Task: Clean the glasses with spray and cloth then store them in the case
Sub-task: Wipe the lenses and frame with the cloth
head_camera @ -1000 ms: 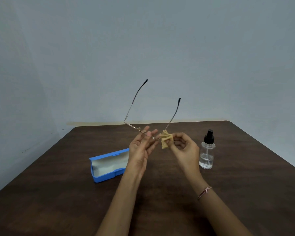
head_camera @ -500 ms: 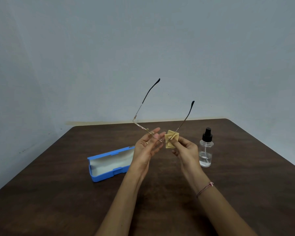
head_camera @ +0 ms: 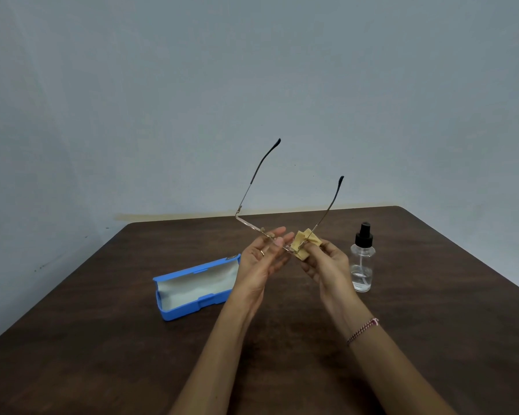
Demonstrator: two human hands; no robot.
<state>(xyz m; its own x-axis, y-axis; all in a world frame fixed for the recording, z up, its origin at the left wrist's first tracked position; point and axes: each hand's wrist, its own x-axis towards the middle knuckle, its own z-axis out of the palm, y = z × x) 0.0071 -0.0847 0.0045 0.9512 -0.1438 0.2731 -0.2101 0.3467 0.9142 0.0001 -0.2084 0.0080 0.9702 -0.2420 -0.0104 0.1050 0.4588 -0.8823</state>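
Thin gold-framed glasses (head_camera: pixel 249 224) with dark temple tips are held up above the table, temples open and pointing up and away. My left hand (head_camera: pixel 262 259) pinches the frame near its middle. My right hand (head_camera: pixel 327 265) presses a small yellow cloth (head_camera: pixel 304 245) around the right lens, which the cloth hides. The blue case (head_camera: pixel 192 287) lies open on the table left of my hands, its pale lining showing. A clear spray bottle (head_camera: pixel 362 260) with a black cap stands upright right of my right hand.
The dark brown wooden table (head_camera: pixel 432 310) reaches to a pale grey-blue wall. Its far edge runs just behind the glasses and its right corner lies beyond the bottle. Bare tabletop spreads in front of the case and to the right of the bottle.
The glasses and both hands drifted slightly right and the temples tilted further right. The cloth shifted from a bunched pinch to lying folded over the right lens.
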